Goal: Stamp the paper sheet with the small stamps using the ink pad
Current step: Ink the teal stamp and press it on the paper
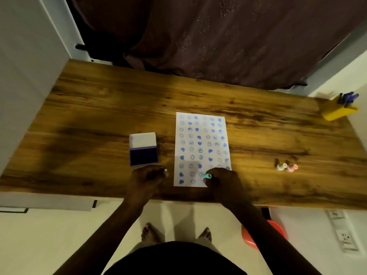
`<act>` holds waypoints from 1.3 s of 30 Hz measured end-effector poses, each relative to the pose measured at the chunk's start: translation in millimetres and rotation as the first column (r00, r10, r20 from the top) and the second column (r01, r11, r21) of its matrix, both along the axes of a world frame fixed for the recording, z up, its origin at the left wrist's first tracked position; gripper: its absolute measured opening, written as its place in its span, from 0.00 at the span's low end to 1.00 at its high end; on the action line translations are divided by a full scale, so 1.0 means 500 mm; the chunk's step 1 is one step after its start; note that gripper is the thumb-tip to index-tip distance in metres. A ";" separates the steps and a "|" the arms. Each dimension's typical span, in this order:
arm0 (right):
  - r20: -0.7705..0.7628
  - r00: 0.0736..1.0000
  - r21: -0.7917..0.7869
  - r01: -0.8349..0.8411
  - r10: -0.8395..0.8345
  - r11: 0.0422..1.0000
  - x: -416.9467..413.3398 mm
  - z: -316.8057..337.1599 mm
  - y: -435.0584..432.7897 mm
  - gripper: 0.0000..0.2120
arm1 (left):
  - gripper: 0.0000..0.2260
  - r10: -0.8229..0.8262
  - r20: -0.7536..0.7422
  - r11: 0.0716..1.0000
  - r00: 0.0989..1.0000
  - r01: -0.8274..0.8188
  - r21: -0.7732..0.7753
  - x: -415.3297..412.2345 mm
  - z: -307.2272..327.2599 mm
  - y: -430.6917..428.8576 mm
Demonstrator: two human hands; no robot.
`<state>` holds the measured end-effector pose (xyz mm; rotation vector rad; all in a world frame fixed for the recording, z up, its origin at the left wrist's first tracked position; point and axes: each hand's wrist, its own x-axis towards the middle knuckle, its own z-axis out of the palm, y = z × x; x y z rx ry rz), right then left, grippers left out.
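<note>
A white paper sheet [202,139] lies on the wooden table [99,108], covered in rows of blue heart and smiley prints. My right hand [222,181] rests on the sheet's near right corner, shut on a small teal stamp [207,176]. To the sheet's left, my left hand [146,180] is closed around another small teal stamp [165,170]. Just beyond that hand sits the open ink pad [143,155], its dark blue pad facing up and its white lid raised behind.
Two small stamps, one white [281,166] and one pink [292,167], lie on the table to the right. A yellow pen holder [337,111] with blue pens stands at the far right corner. A dark curtain hangs behind. An orange stool [250,239] stands under the table's right side.
</note>
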<state>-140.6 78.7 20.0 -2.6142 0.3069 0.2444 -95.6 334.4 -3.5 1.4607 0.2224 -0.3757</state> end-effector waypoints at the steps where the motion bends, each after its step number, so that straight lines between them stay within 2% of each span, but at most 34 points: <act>1: -0.012 1.000 0.001 0.000 0.000 1.000 -0.009 -0.003 0.002 0.07 | 0.18 -0.009 0.001 1.000 1.000 0.009 0.017 0.001 -0.002 -0.005; 7: -0.008 0.999 -0.052 -0.035 0.035 0.998 -0.016 -0.013 0.015 0.09 | 0.12 -0.034 -0.006 0.996 0.999 0.035 0.077 0.000 -0.008 -0.017; 14: -0.042 0.994 -0.049 -0.105 0.103 0.993 -0.008 -0.027 0.014 0.11 | 0.12 -0.037 -0.005 0.998 0.999 0.037 0.055 -0.008 -0.006 -0.016; 19: -0.027 0.998 -0.070 -0.059 0.057 0.996 -0.012 -0.039 0.023 0.13 | 0.13 -0.036 0.002 0.997 0.999 0.036 0.074 -0.012 -0.006 -0.018; 29: -0.012 0.998 -0.133 -0.069 0.068 0.989 -0.010 -0.046 0.026 0.17 | 0.14 -0.038 -0.019 0.999 0.999 0.038 0.034 -0.014 0.027 -0.036; 33: -0.041 0.998 -0.024 -0.058 0.057 0.998 -0.001 -0.040 0.010 0.15 | 0.08 -0.047 -0.036 0.998 0.998 0.048 0.037 -0.019 0.044 -0.051; 36: -0.028 0.999 0.083 0.025 -0.023 0.996 0.016 -0.016 -0.014 0.13 | 0.10 -0.071 -0.032 0.997 0.997 0.073 0.037 -0.026 0.058 -0.070; 38: 0.042 0.987 0.169 0.147 -0.156 0.975 0.022 0.008 -0.034 0.14 | 0.11 -0.084 -0.038 0.996 0.996 0.086 0.035 -0.031 0.067 -0.084; 39: 0.041 0.965 0.290 0.238 -0.260 0.927 0.022 0.022 -0.045 0.15 | 0.11 -0.088 -0.041 0.996 0.995 0.089 0.027 -0.033 0.071 -0.092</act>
